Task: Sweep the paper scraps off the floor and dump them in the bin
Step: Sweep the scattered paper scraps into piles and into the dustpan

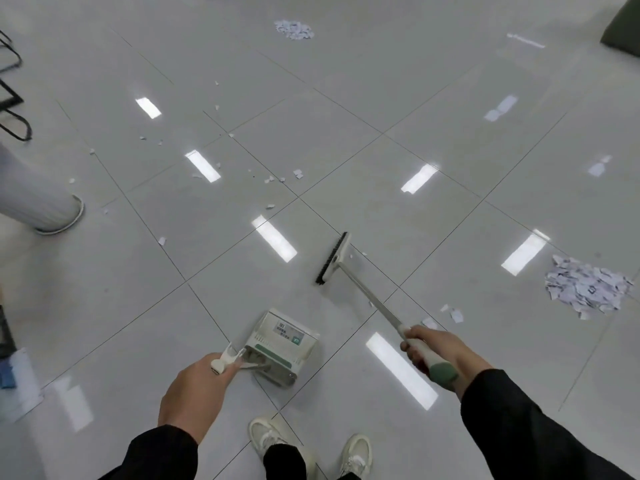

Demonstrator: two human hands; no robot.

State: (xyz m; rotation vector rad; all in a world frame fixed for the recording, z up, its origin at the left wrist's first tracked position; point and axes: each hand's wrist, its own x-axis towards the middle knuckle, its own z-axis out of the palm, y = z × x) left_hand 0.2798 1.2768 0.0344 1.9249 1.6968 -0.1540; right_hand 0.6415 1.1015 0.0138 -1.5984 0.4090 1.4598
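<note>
The right hand (427, 349) is closed tight around the pale grip of a broom handle (372, 299), just above its green end cap. The metal shaft runs away from the hand to the broom head (333, 258), whose dark bristles rest on the tiled floor (433, 109). The left hand (194, 389) is wrapped around the white handle of a dustpan (282, 344), which sits tipped on the floor just ahead of the person's two pale shoes (355, 453). Whether anything lies inside the dustpan cannot be made out.

A few scraps (453, 315) lie just beside the right hand. Farther right, a big heap of paper scraps (585, 289) sits well apart from the broom head. A second, smaller heap (294, 29) lies at the far side of the floor. Loose bits (298, 173) are scattered across the tiles beyond the dustpan, toward the left.

At the left edge a pale ribbed bin (38, 199) leans into sight, with black chair legs (14, 109) behind it.
</note>
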